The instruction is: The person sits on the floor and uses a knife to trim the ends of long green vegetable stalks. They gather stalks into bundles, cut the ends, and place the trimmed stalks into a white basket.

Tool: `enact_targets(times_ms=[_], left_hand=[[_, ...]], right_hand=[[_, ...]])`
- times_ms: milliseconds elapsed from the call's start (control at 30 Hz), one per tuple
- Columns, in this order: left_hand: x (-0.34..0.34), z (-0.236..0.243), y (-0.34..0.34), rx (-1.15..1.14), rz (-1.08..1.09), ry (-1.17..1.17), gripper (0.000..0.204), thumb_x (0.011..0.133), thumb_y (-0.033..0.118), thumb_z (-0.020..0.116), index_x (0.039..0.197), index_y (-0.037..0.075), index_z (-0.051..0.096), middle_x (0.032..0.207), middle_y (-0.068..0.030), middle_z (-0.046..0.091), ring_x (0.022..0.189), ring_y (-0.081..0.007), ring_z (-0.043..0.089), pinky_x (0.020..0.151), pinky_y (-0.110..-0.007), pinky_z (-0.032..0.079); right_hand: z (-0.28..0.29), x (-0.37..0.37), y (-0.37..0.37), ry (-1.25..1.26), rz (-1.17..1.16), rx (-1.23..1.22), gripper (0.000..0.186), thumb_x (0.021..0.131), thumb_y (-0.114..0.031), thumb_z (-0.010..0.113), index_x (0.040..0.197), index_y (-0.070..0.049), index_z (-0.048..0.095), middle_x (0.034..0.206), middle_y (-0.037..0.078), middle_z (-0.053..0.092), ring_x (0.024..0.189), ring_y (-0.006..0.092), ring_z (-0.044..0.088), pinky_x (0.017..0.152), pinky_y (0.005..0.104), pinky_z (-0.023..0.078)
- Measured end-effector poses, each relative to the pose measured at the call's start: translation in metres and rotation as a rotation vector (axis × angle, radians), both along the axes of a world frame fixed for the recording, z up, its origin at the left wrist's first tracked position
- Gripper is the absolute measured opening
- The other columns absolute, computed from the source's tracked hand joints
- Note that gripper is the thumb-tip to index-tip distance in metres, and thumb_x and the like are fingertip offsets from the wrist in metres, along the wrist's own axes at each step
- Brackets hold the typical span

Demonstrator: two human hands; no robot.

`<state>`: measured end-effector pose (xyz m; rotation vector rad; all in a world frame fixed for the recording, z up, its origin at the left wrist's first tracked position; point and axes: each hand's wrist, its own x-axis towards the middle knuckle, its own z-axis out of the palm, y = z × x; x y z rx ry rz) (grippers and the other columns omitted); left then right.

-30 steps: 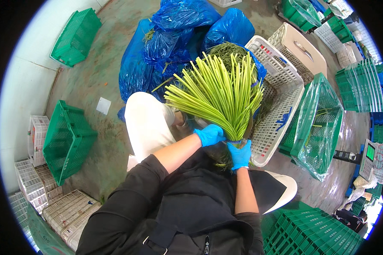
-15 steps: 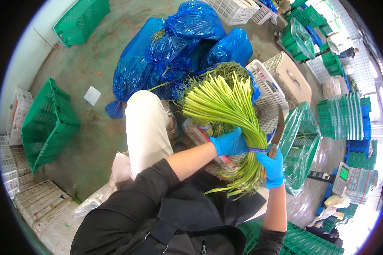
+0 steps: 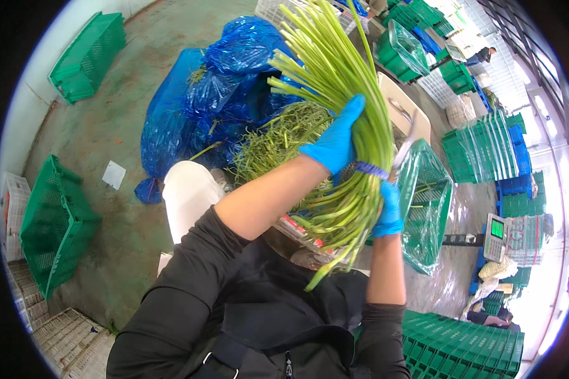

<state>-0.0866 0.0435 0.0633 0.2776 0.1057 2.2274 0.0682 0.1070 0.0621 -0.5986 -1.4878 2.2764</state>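
A thick bunch of long green stalks, which look like garlic scapes [image 3: 370, 120], is raised in front of me, with a purple band [image 3: 372, 170] round its lower part. The cut-looking pale ends fan out at the top, and thinner curled ends hang down toward my lap. My left hand [image 3: 336, 140], in a blue glove, is closed round the stalks above the band, its fingers partly hidden behind them. Below the band, my blue-gloved right hand [image 3: 389, 208] presses against the bunch and grips a knife [image 3: 405, 140], whose blade points up alongside the stalks.
Blue plastic bags [image 3: 186, 120] lie ahead, near a heap of loose green trimmings [image 3: 278, 139]. A plastic-lined green crate [image 3: 428, 208] stands to my right, a scale [image 3: 495, 237] beyond it. Another green crate [image 3: 54, 224] sits on the left floor. Green crates [image 3: 461, 344] stand at lower right.
Both hands have lifted the bunch up and away from my lap, with the knife still in my right hand. My left hand sits higher on the stalks, and the trimmings beneath show more.
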Motion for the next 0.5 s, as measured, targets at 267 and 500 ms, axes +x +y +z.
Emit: enact_targets(times_ms=[267,500], left_hand=[[-0.023,-0.160,-0.039,-0.557,-0.012,-0.140,0.048,0.087,0.042,0.049,0.121,0.007,0.048,0.116,-0.0127,0.055,0.101,-0.0261,0.054,0.087,-0.040,0.045],[-0.038,-0.146,-0.015,-0.564,-0.010,-0.128,0.045,0.088,0.040,0.049,0.120,0.008,0.050,0.114,-0.0136,0.056,0.100,-0.0281,0.056,0.085,-0.043,0.046]], right_hand=[[-0.118,-0.005,-0.062,-0.202,0.091,-0.228,0.044,0.081,-0.011,0.055,0.122,-0.001,0.043,0.113,0.011,0.054,0.101,0.0229,0.055,0.085,0.0366,0.047],[-0.074,-0.013,-0.052,-0.143,0.128,-0.436,0.046,0.084,-0.018,0.056,0.123,0.000,0.041,0.109,0.015,0.056,0.094,0.0259,0.060,0.081,0.0401,0.050]])
